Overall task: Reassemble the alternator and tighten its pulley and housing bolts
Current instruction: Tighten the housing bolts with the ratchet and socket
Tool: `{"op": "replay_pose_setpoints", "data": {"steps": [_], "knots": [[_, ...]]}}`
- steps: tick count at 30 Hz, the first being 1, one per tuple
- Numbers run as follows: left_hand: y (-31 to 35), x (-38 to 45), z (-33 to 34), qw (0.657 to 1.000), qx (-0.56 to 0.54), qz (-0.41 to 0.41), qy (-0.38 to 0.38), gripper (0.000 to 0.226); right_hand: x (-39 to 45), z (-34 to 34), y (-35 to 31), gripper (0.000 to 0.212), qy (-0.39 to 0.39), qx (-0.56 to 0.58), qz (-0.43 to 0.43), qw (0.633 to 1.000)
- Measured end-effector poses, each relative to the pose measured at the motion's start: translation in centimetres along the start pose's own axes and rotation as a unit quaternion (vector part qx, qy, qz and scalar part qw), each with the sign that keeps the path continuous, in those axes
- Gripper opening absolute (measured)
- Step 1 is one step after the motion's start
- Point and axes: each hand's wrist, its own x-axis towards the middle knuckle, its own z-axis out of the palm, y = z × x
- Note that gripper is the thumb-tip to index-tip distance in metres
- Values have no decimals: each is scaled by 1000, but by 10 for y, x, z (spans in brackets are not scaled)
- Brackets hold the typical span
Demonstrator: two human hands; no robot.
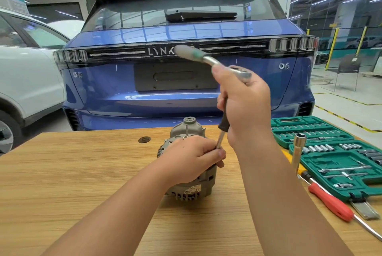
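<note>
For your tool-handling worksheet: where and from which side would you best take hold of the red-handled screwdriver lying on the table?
Take the red-handled screwdriver by its thick red handle, coming from above. It lies flat on the table beside the green socket case, handle clear on top; the thin shaft running toward the near right edge offers a poor hold.

Ratchet handle motion-blurred

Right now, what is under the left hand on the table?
The left hand rests on the grey alternator and steadies the extension bar of the ratchet that the right hand grips. The bolt at the bar's tip is covered.
</note>
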Motion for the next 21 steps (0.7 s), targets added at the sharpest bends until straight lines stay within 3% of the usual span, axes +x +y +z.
{"op": "replay_pose_setpoints", "data": {"steps": [3, 5, 7, 10, 15, 18, 21], "knots": [[-2, 1, 0, 1000, -6, -3, -1, 27, 8, -13, -8, 14, -113, 127, 158, 973], [-1, 2, 0, 1000, -8, -3, 0, 25, 10, -20, -11, 16, -165, 180, 197, 949], [0, 2, 0, 1000, -6, -4, -2, 24, 9, -18, -9, 23, -157, 179, 167, 957], [0, 1, 0, 1000, -12, -9, 0, 27, 3, -9, 1, 29, -127, 88, 40, 987], [2, 0, 0, 999, -29, -17, 3, 30, 0, -4, 14, 34, -169, -17, -133, 977], [1, 0, 0, 999, -30, -18, 7, 31, 4, -7, 15, 30, -218, -13, -139, 966], [0, 0, 0, 999, -33, -22, 7, 31, 15, -7, 8, 32, -274, 82, -46, 957]]}}
